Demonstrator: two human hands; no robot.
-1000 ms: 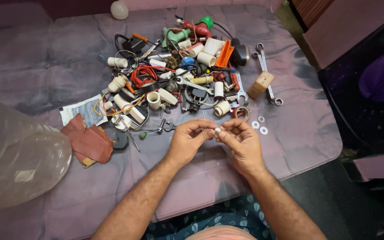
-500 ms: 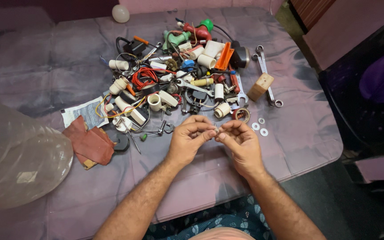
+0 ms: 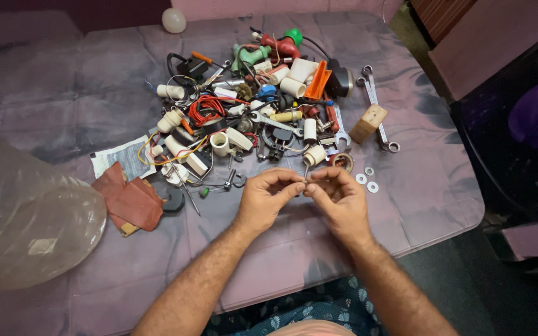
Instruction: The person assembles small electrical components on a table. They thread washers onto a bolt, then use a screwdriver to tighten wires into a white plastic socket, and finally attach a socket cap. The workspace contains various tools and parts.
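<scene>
1. My left hand (image 3: 268,198) sits at centre frame, fingers pinched nearly shut on a small part (image 3: 304,182).
2. My right hand (image 3: 342,200) meets it, fingers closed on the same part.
3. Washers (image 3: 367,180) lie just right, on the desk (image 3: 443,186).

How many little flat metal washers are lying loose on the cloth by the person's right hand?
3, clustered just right of the right hand: one washer nearest the pile, one above it, one lowest. More may be hidden in the parts pile.

Fingertips (image 3: 297,184) hide the tiny part pinched between both hands; clear bag (image 3: 26,230) cut off left
</scene>
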